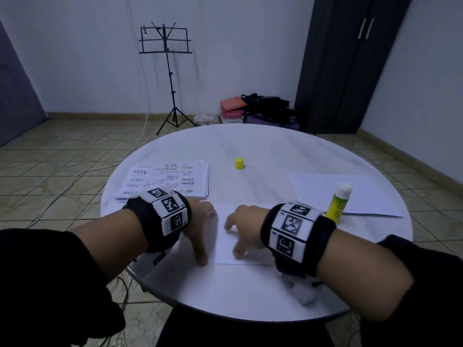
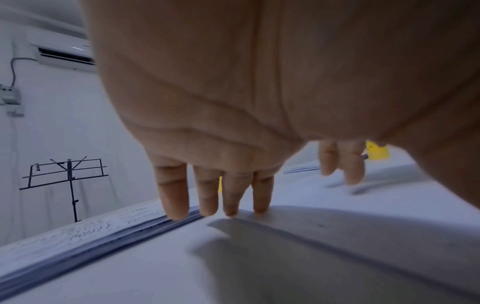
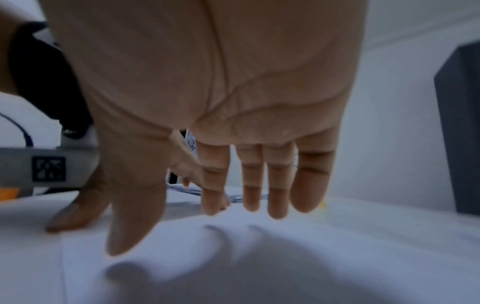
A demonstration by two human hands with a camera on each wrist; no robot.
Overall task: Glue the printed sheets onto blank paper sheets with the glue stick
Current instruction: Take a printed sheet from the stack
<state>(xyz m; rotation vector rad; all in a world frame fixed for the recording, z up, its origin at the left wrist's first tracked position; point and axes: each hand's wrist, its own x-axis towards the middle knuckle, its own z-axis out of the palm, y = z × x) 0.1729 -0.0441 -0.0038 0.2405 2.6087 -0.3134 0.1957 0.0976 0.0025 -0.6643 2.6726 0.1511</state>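
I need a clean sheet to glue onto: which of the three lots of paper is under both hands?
The single blank sheet at the near edge, between the printed stack and the glue stick. Left hand and right hand rest on it.

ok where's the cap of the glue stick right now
In the head view the yellow cap stands alone mid-table, beyond both hands, between the printed sheets on the left and the uncapped glue stick on the right.

left hand (image 1: 200, 221) hides part of the blurred printed sheets (image 1: 165, 179)
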